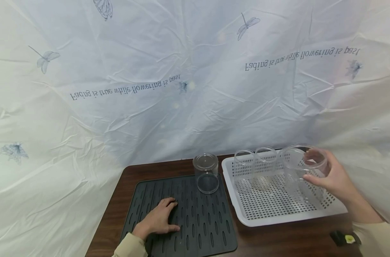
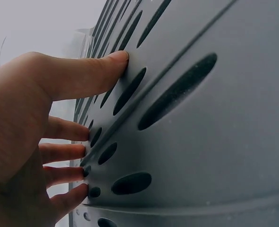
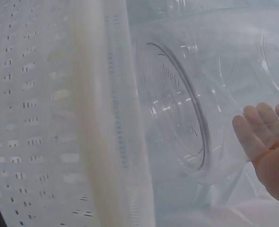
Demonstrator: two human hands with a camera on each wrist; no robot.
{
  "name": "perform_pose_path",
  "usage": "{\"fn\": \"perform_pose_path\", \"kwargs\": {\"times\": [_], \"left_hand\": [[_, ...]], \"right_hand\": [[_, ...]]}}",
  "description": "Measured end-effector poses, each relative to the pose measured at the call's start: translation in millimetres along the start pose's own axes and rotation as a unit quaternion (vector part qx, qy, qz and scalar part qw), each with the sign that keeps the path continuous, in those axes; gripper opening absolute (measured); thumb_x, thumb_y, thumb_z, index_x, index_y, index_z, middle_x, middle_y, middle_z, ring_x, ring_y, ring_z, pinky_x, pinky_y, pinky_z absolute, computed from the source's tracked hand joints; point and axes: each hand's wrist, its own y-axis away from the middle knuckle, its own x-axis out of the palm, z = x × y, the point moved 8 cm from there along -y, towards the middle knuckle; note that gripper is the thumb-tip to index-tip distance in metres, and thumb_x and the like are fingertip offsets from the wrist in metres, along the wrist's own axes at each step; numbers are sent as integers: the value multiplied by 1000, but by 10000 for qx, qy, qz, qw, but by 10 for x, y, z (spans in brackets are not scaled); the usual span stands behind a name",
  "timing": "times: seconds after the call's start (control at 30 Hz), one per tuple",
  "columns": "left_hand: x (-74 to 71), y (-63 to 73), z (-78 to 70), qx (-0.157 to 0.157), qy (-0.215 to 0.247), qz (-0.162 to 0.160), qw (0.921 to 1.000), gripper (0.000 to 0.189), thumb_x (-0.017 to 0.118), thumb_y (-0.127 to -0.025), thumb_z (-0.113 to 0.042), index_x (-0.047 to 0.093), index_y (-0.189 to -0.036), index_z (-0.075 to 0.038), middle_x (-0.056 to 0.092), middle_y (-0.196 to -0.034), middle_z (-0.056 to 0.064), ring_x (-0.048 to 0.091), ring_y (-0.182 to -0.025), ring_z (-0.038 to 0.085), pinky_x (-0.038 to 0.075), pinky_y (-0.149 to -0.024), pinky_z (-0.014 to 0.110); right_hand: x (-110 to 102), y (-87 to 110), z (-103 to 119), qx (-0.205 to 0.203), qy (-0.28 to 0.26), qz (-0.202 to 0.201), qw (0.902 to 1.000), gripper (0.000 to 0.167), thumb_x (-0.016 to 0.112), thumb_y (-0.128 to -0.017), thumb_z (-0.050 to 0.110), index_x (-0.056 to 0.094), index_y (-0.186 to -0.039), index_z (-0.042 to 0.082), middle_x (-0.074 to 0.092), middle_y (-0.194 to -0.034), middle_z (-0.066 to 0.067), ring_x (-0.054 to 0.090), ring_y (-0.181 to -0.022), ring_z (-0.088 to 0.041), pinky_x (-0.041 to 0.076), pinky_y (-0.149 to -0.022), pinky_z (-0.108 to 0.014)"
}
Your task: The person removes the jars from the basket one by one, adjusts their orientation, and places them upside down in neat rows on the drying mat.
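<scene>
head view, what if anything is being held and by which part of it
The right hand holds a clear jar by its side, near the upper end. The left hand holds nothing.

At near left, a pale beige fabric left sleeve [image 1: 130, 247] ends above the bare left hand [image 1: 159, 219]; at near right, a matching beige right sleeve [image 1: 375, 237] adjoins a small black block [image 1: 337, 238] with a yellow patch [image 1: 350, 239].

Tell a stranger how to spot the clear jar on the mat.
On the brown table, find the dark mat, left of the white basket in the head view. At the mat's far right corner stands the jar. It's the only one there: two others stand in the basket, and the right hand holds another jar.
</scene>
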Motion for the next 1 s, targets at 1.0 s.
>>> {"fn": "perform_pose_path", "kwargs": {"times": [1.0], "left_hand": [[-196,-77,-42,-136,364,-509,9979,90,70,-79,-63,45,-145,-8,44,-146,13,45,-132,34,44,-100,57]], "right_hand": [[187,-333,399,-381,-302,217,9986,94,77,-53,-28,42,-137,-6,59,-119,10,57,-108,-2,41,-94,-7]]}}
